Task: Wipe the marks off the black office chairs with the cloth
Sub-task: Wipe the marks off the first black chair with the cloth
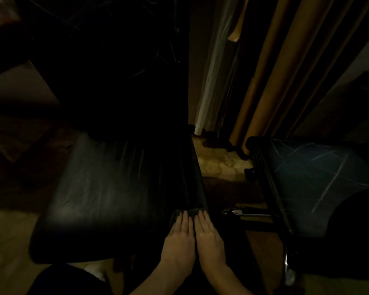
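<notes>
A dark cloth (188, 212) lies on the near right edge of a black chair seat (115, 188). A second chair (320, 184), streaked with pale marks, stands to the right across wooden floor (222, 169); brown curtains (285, 60) hang beyond. Left hand (179, 237) and right hand (209, 235) press flat on the cloth, side by side, fingers straight.

floor gap (224, 167) free between two chairs (115, 188).
</notes>
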Demonstrator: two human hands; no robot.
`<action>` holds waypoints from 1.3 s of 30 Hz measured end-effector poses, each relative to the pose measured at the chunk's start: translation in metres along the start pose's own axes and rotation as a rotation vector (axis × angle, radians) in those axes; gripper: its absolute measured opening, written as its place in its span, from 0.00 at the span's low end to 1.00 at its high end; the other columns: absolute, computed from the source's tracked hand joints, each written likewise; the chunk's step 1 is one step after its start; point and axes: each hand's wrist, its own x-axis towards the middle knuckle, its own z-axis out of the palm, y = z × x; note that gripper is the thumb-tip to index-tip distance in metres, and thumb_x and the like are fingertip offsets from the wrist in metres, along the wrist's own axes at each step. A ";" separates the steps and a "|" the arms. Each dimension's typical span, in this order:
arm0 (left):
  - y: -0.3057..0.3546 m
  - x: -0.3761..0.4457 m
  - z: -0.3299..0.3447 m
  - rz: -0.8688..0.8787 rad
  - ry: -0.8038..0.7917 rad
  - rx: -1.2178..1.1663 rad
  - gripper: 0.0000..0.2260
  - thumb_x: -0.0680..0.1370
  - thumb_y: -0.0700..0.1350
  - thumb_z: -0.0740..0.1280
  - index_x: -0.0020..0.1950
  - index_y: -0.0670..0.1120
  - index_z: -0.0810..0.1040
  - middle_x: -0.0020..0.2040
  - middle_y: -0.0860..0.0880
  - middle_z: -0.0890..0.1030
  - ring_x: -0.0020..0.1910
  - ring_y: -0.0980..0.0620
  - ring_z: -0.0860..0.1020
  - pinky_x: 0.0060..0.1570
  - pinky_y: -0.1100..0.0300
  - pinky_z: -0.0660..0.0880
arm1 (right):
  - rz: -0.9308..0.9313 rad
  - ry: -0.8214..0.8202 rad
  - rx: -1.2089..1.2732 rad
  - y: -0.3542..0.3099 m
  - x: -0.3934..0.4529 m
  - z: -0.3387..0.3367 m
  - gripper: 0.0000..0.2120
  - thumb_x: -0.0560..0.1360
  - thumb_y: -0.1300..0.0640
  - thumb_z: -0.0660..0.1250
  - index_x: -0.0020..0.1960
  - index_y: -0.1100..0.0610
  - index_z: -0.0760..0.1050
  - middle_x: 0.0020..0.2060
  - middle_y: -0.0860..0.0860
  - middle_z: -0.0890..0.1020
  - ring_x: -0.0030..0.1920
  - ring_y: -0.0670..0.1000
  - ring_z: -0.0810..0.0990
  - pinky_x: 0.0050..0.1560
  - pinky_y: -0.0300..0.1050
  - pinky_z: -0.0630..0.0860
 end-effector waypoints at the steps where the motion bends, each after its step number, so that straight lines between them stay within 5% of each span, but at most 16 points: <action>1: 0.003 0.001 0.005 -0.003 -0.011 0.014 0.31 0.84 0.49 0.51 0.78 0.36 0.38 0.79 0.34 0.42 0.79 0.37 0.42 0.77 0.45 0.44 | 0.005 0.015 0.004 0.000 -0.002 0.002 0.38 0.42 0.65 0.85 0.53 0.63 0.83 0.53 0.57 0.84 0.54 0.53 0.83 0.48 0.45 0.82; 11: 0.000 0.030 -0.005 -0.061 -0.012 0.008 0.35 0.83 0.50 0.53 0.76 0.36 0.32 0.75 0.36 0.29 0.76 0.38 0.33 0.76 0.47 0.37 | -0.051 0.046 0.028 0.018 0.044 -0.018 0.32 0.61 0.66 0.80 0.64 0.65 0.76 0.64 0.60 0.78 0.66 0.55 0.76 0.57 0.43 0.78; 14: -0.014 0.048 -0.017 -0.093 0.007 -0.015 0.38 0.82 0.50 0.56 0.73 0.37 0.29 0.76 0.37 0.30 0.77 0.39 0.34 0.77 0.48 0.38 | -0.115 0.016 0.036 0.018 0.072 -0.034 0.28 0.78 0.67 0.62 0.76 0.63 0.58 0.76 0.58 0.60 0.77 0.53 0.56 0.71 0.43 0.65; 17: -0.028 0.063 -0.027 -0.120 0.036 -0.063 0.34 0.83 0.48 0.53 0.75 0.37 0.31 0.78 0.38 0.34 0.78 0.41 0.36 0.77 0.50 0.39 | -0.112 -0.019 0.085 0.015 0.098 -0.040 0.28 0.81 0.66 0.54 0.78 0.61 0.50 0.78 0.56 0.52 0.79 0.51 0.48 0.75 0.43 0.58; 20: -0.033 0.065 -0.026 -0.130 0.047 -0.080 0.32 0.83 0.47 0.52 0.77 0.37 0.34 0.78 0.38 0.35 0.78 0.41 0.36 0.78 0.50 0.40 | -0.089 0.030 0.113 0.012 0.099 -0.029 0.27 0.80 0.67 0.56 0.78 0.62 0.53 0.78 0.57 0.55 0.78 0.52 0.50 0.76 0.45 0.58; 25: -0.014 0.041 -0.015 -0.162 0.020 -0.058 0.34 0.84 0.47 0.53 0.75 0.36 0.31 0.77 0.36 0.32 0.77 0.39 0.35 0.78 0.47 0.41 | -0.143 0.044 0.050 0.020 0.072 -0.011 0.33 0.63 0.67 0.79 0.66 0.67 0.73 0.66 0.61 0.75 0.69 0.56 0.72 0.68 0.47 0.65; 31: -0.015 0.029 -0.013 -0.128 -0.034 -0.037 0.45 0.80 0.54 0.62 0.71 0.36 0.27 0.74 0.36 0.28 0.76 0.40 0.32 0.77 0.47 0.39 | -0.107 0.018 -0.012 0.008 0.048 -0.008 0.34 0.63 0.64 0.79 0.67 0.66 0.73 0.67 0.61 0.74 0.70 0.56 0.71 0.67 0.47 0.71; 39: -0.030 0.053 -0.015 -0.168 0.011 -0.195 0.34 0.83 0.49 0.53 0.77 0.37 0.34 0.77 0.38 0.33 0.78 0.42 0.34 0.78 0.49 0.41 | -0.101 -0.015 -0.068 0.002 0.087 -0.022 0.32 0.60 0.64 0.81 0.62 0.66 0.77 0.62 0.62 0.79 0.66 0.56 0.75 0.59 0.48 0.78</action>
